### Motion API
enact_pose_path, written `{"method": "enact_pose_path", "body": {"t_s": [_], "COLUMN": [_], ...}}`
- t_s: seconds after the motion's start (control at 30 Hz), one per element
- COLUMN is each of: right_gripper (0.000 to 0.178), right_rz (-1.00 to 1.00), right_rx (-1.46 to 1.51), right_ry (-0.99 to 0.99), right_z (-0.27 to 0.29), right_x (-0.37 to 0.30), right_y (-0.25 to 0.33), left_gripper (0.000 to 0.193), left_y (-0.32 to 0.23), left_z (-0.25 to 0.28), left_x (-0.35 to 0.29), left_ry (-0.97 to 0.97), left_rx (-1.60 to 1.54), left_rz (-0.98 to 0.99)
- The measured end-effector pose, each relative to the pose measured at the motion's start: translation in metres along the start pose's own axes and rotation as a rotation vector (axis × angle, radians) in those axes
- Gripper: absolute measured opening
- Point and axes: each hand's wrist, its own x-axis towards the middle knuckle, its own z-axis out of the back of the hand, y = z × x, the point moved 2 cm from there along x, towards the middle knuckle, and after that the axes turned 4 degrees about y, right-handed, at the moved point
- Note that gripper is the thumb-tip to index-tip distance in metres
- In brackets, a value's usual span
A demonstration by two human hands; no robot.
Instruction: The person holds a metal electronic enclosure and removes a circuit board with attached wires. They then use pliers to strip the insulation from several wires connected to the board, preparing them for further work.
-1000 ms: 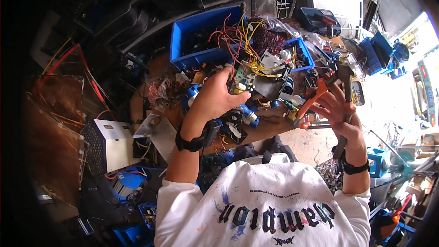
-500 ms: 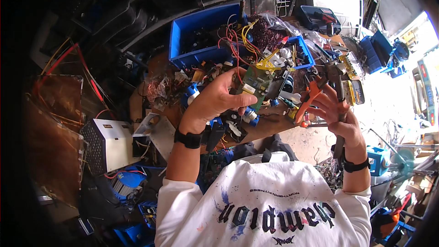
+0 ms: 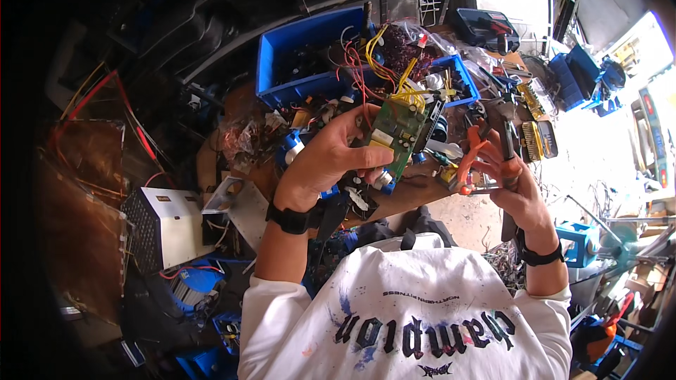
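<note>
Left hand grips green rectangular circuit board with yellow wires attached, right hand clasps orange-handled pliers just beside it, no wire cut visible yet.

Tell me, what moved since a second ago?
The left hand turned the green circuit board and brought it a bit toward the right hand, so its green face now shows more. The right hand kept its grip on the orange-handled pliers and barely moved. Nothing was picked up or let go. The blue bin and the clutter on the bench stayed put.
</note>
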Motion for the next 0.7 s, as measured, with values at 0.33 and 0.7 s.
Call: {"method": "enact_pose_path", "body": {"t_s": [0.33,0.7], "right_gripper": [0.075,0.073], "right_rz": [-0.074,-0.078], "right_rx": [-0.071,-0.191], "right_ry": [-0.046,-0.046], "right_z": [-0.003,-0.005], "right_x": [0.004,0.006], "right_y": [0.008,0.008], "left_gripper": [0.052,0.053], "left_y": [0.004,0.011], "left_z": [0.001,-0.002], "left_x": [0.0,0.004], "left_ry": [-0.01,-0.315], "left_rx": [-0.008,0.539], "left_rz": [-0.016,-0.358]}}
